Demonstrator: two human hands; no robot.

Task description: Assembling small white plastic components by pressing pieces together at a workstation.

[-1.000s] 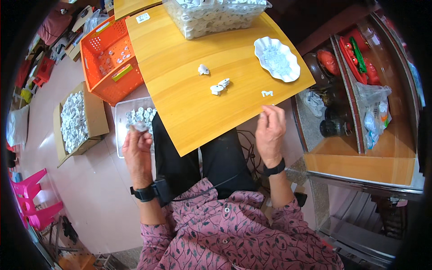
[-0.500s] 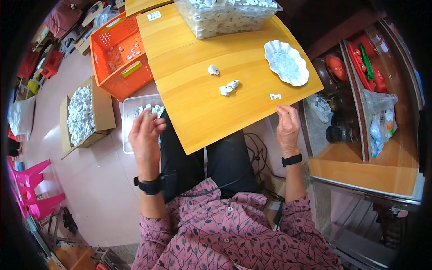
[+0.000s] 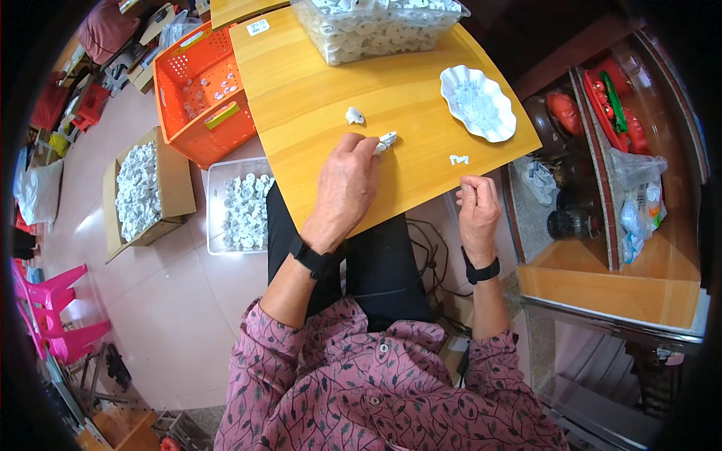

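My left hand (image 3: 347, 184) reaches over the yellow wooden table, its thumb and fingers closed on a small white plastic part that they mostly cover. Right beside the fingertips lies another white plastic part (image 3: 387, 140). A third white part (image 3: 355, 116) rests by itself a little farther away. My right hand (image 3: 479, 209) is at the table's near right edge, fingertips pressed together; whatever they hold, if anything, is too small to make out. Just beyond it lie tiny white pieces (image 3: 459, 159). Farther back is a scalloped white dish (image 3: 505, 129) with small clear pieces in it.
A clear bin (image 3: 331, 54) heaped with white parts stands at the table's far edge. Left of the table are an orange crate (image 3: 184, 137), a cardboard box (image 3: 174, 177) and a clear tub (image 3: 213, 199), the latter two holding many white parts. Shelves (image 3: 602, 289) stand at right.
My left hand has swung from above the clear tub to the right, onto the white parts on the table, and its fingers have closed. My right hand has stayed nearly in place, its fingers more curled.
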